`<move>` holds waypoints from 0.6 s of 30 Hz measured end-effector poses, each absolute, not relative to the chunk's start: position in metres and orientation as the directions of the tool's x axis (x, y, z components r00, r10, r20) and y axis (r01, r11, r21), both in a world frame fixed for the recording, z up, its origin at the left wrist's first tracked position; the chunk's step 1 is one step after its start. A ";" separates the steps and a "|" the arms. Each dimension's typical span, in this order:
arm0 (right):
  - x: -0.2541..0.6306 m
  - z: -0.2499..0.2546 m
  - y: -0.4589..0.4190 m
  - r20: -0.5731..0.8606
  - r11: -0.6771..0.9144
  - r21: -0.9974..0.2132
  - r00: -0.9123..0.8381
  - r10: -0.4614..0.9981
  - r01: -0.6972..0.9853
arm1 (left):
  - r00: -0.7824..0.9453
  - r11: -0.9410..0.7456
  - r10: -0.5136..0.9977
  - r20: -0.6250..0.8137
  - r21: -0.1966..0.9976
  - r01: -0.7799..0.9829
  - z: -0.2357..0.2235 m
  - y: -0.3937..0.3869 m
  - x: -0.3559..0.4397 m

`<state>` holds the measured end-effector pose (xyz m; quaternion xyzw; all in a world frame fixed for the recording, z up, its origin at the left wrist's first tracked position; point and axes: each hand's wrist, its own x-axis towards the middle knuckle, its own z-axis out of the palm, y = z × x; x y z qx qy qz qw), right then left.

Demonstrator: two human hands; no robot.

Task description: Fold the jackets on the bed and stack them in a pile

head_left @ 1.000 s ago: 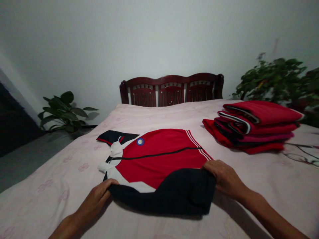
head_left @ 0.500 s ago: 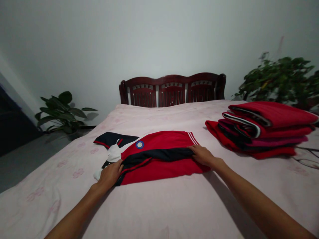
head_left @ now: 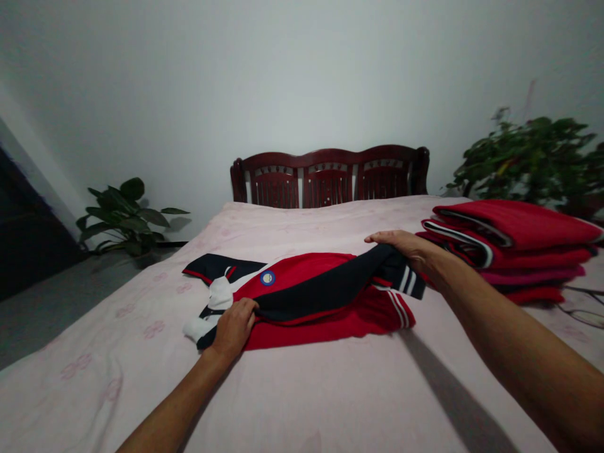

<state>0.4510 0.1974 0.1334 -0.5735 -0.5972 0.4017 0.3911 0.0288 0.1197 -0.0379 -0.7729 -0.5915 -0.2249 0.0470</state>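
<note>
A red and navy shirt (head_left: 302, 299) with a white collar, a round blue badge and white-striped edges lies across the bed. Near the collar, my left hand (head_left: 234, 327) is closed on the shirt's near side, fingers curled at the navy strip. My right hand (head_left: 401, 246) grips the navy sleeve and holds it up off the red body. Below that hand hangs the navy sleeve end (head_left: 410, 280) with its two white stripes. Part of the sleeve is hidden behind my right fingers and palm.
A stack of folded red clothes (head_left: 523, 233) stands on the right of the bed, with a pair of glasses (head_left: 582, 308) beside it. The pink bedsheet (head_left: 306, 396) spreads below. Behind are a dark wooden headboard (head_left: 328, 179) and potted plants (head_left: 125, 217) on both sides.
My right hand has lifted the navy sleeve and moved up and to the right, baring its striped end. My left hand has shifted slightly right along the shirt.
</note>
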 end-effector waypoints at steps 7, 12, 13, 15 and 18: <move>0.471 0.115 0.195 -0.108 -0.075 -0.977 -0.161 0.981 0.199 | 0.154 -0.290 0.901 0.404 0.299 0.909 -0.036 0.108 0.011; 0.477 0.070 0.200 -0.313 -0.283 -0.899 -0.039 0.949 0.335 | 0.213 -0.335 0.832 0.511 0.157 0.929 -0.044 0.086 0.016; 0.476 0.064 0.201 -0.311 -0.291 -0.880 0.006 0.950 0.376 | 0.225 -0.325 0.839 0.495 0.125 0.937 -0.045 0.083 0.017; 0.475 0.058 0.204 -0.280 -0.274 -0.825 0.065 0.958 0.494 | 0.214 -0.281 0.869 0.446 0.088 0.956 -0.046 0.078 0.014; 0.471 0.061 0.206 -0.218 -0.194 -0.788 0.031 0.975 0.585 | 0.197 -0.249 0.899 0.390 0.086 0.965 -0.039 0.076 0.005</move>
